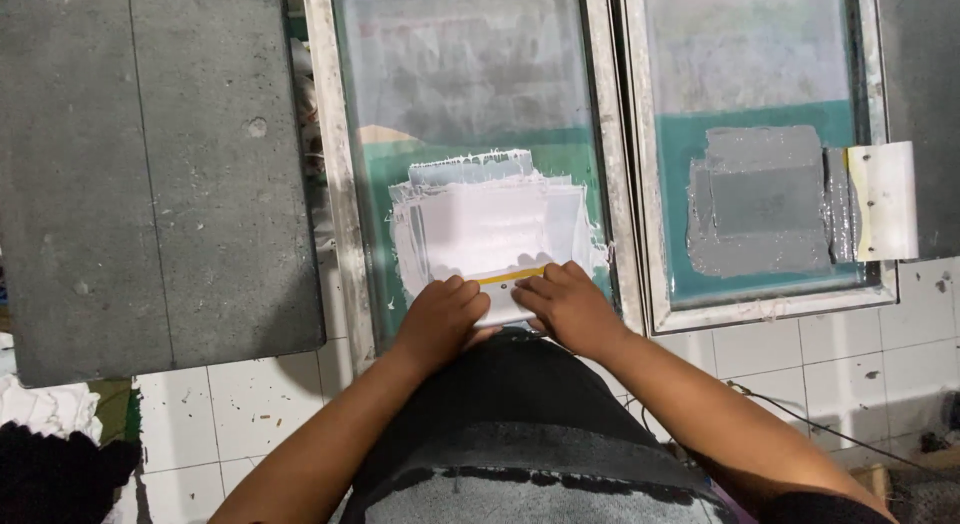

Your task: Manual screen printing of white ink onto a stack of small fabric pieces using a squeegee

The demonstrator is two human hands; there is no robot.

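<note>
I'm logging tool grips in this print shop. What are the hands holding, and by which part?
Both hands, left hand and right hand, grip a white squeegee with a yellow strip along its top edge, one at each end.

White-tiled floor (840,359), stained with dark specks, runs under everything. Above it, a bare grey platen board (150,174) sits at left. Two framed printing screens lie side by side: the middle screen (345,184) carries a spread of white ink (490,224); the right screen (640,184) carries grey ink (760,199) with a white squeegee (883,199) resting at its edge. White cloth (45,404) and black cloth (55,474) heap at lower left.
</note>
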